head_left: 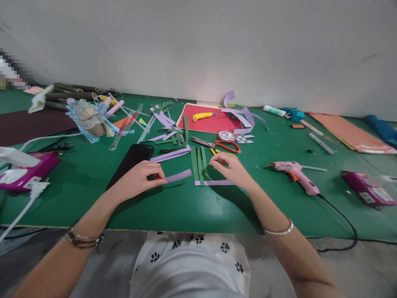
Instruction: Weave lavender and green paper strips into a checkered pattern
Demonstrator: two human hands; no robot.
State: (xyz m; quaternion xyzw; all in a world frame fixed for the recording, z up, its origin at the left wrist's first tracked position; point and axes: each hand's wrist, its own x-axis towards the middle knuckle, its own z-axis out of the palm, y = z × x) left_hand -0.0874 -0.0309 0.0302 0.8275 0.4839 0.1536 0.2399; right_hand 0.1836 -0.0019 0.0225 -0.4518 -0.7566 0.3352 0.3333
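Observation:
My left hand pinches the end of a purple paper strip, which points right, just above the table. My right hand hovers beside several upright green paper strips, its thumb and fingers curled together; whether anything is between them is hidden. The green strips cross a horizontal purple strip near their lower ends. Part of that strip runs under my right hand. Behind my left hand lie more purple strips and a black phone.
Red-handled scissors lie behind my right hand. A yellow utility knife rests on red paper. To the right is a pink glue gun with a trailing cord. Purple power strips sit at both sides.

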